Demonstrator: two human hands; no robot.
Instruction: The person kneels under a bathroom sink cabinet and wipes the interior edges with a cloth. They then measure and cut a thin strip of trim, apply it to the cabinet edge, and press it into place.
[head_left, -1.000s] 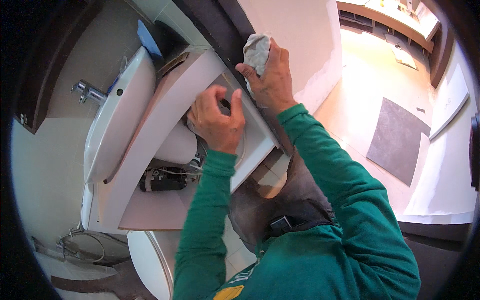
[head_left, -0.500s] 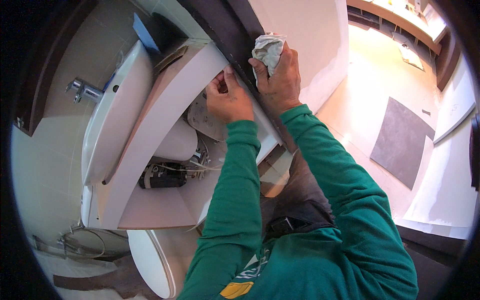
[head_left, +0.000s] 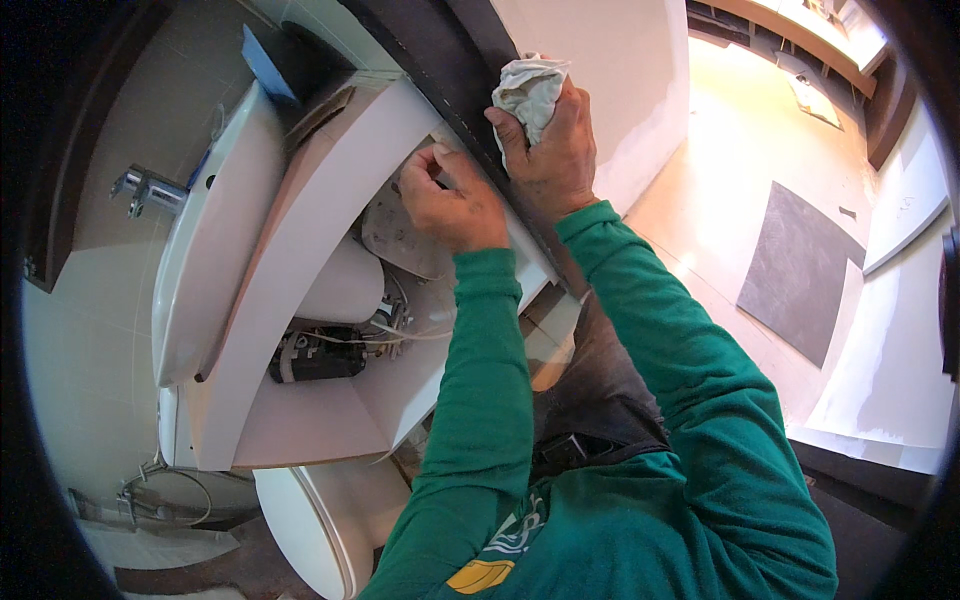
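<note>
A crumpled whitish cloth [head_left: 533, 88] is gripped in my right hand [head_left: 556, 150], up against the dark upright frame [head_left: 440, 70]. To its left, my left hand [head_left: 455, 200] is closed in a pinch at the upper end of the white cabinet [head_left: 355, 135], over its opening. Whatever the pinching fingers hold, if anything, is too small to make out. Inside the cabinet a black cylindrical pump or motor [head_left: 318, 355] lies beside a rounded white vessel [head_left: 345, 285], with thin hoses around them.
A white washbasin [head_left: 215, 240] with a chrome tap [head_left: 150, 188] tops the cabinet. Below stands a white toilet [head_left: 310, 530]. Right of the frame runs a pale wall panel [head_left: 610, 80]; beyond, a grey sheet [head_left: 800, 275] lies on the light floor [head_left: 715, 190].
My left hand has drawn slightly left and down from the frame, its fingers still pinched. My right hand keeps the cloth near the frame. The whole view has shifted slightly.
</note>
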